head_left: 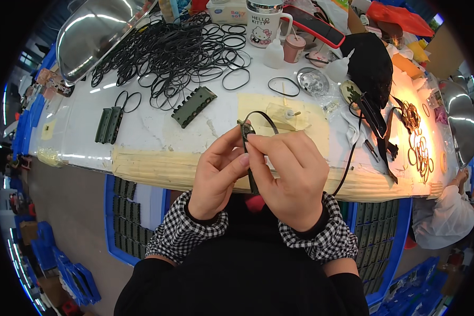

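Pinching left hand (213, 176): held a narrow dark part (246, 128) between thumb and fingers, over the near edge of the table (84, 108).
Right hand (296, 174): its thumb and forefinger pinched close beside the left fingertips, whether on the part or its band could not be told.
Black band (273, 124): arched from the part toward one o'clock.
Green block (194, 107): lay tilted at ten o'clock from the hands.
Band pile (168, 52): sprawled at eleven o'clock.
Mug (262, 23): stood at twelve.
Blue trays (110, 221): sat lower, at eight and four, holding rows of green pieces (126, 210).
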The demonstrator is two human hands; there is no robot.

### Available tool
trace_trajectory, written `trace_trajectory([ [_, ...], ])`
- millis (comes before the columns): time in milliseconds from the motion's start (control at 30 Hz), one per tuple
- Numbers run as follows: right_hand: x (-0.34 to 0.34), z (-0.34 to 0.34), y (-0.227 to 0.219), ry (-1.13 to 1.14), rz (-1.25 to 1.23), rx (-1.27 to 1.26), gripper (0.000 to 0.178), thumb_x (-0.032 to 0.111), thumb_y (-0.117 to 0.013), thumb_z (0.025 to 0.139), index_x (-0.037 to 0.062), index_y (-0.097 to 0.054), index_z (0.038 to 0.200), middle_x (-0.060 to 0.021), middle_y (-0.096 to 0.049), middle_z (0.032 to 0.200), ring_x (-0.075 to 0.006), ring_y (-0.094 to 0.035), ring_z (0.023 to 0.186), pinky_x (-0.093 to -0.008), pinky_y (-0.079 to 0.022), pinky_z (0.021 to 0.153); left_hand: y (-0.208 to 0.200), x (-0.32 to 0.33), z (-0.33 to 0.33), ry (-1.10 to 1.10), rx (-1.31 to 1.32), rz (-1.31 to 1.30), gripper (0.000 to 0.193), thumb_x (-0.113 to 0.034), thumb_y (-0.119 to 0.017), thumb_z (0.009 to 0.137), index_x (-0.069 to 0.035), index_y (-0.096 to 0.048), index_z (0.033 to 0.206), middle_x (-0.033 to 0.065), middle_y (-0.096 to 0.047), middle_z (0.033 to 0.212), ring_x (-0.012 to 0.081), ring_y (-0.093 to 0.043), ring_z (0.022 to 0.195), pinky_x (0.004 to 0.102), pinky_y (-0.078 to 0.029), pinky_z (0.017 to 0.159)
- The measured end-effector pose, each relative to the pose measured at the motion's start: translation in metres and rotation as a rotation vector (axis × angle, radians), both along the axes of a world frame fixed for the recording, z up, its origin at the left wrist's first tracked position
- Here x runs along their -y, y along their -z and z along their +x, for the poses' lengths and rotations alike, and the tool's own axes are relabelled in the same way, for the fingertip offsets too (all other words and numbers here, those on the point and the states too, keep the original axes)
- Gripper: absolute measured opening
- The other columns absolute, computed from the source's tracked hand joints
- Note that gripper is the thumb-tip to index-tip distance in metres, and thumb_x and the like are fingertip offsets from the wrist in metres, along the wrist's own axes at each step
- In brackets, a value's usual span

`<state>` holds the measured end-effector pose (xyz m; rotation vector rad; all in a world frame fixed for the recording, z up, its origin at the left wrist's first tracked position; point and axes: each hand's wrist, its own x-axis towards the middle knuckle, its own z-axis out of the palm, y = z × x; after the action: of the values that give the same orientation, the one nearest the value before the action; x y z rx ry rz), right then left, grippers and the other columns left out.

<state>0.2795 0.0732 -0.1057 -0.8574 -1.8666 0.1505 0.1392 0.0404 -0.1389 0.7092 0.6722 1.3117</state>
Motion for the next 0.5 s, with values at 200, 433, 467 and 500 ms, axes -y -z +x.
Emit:
trace_trajectory([
  [200,0.006,0.003,-0.006,0.001,0.011,0.044,0.022,-0.004,-0.073,0.069,0.0019,-0.066,0.088,-0.0069,-0.061,0.074,-0.0227,-0.057,0.064,-0.0308,-0.046,0.054,0.009,0.000,0.001,0.002,0.022,0.051,0.055,-0.002,-0.057,0.092,0.004,-0.034,0.142,0.0163,-0.053,0.131,0.0224,-0.055,0.117,0.0367,-0.045,0.100],
  [433,0.005,0.004,-0.005,-0.004,0.008,0.033,0.021,-0.003,-0.074,0.069,0.0021,-0.066,0.087,-0.0060,-0.060,0.073,-0.0224,-0.057,0.063,-0.0310,-0.046,0.055,0.014,-0.001,-0.001,-0.012,-0.041,0.099,0.059,0.002,-0.059,0.090,0.003,-0.033,0.142,0.0163,-0.050,0.135,0.0226,-0.054,0.119,0.0370,-0.046,0.100],
  [467,0.004,0.004,-0.005,-0.005,0.005,0.026,0.021,-0.003,-0.074,0.069,0.0021,-0.066,0.087,-0.0060,-0.060,0.073,-0.0225,-0.057,0.063,-0.0309,-0.046,0.055,0.017,-0.002,-0.001,-0.046,-0.109,0.144,0.060,0.003,-0.060,0.089,0.003,-0.033,0.142,0.0165,-0.048,0.136,0.0225,-0.053,0.119,0.0368,-0.046,0.099],
  [500,0.003,0.004,-0.005,-0.019,-0.022,0.008,0.019,-0.002,-0.074,0.069,0.0020,-0.066,0.086,-0.0060,-0.060,0.072,-0.0219,-0.056,0.062,-0.0302,-0.045,0.054,0.018,-0.003,0.000,-0.081,-0.177,0.189,0.062,0.005,-0.061,0.088,0.003,-0.033,0.143,0.0167,-0.046,0.138,0.0225,-0.053,0.118,0.0365,-0.047,0.099],
])
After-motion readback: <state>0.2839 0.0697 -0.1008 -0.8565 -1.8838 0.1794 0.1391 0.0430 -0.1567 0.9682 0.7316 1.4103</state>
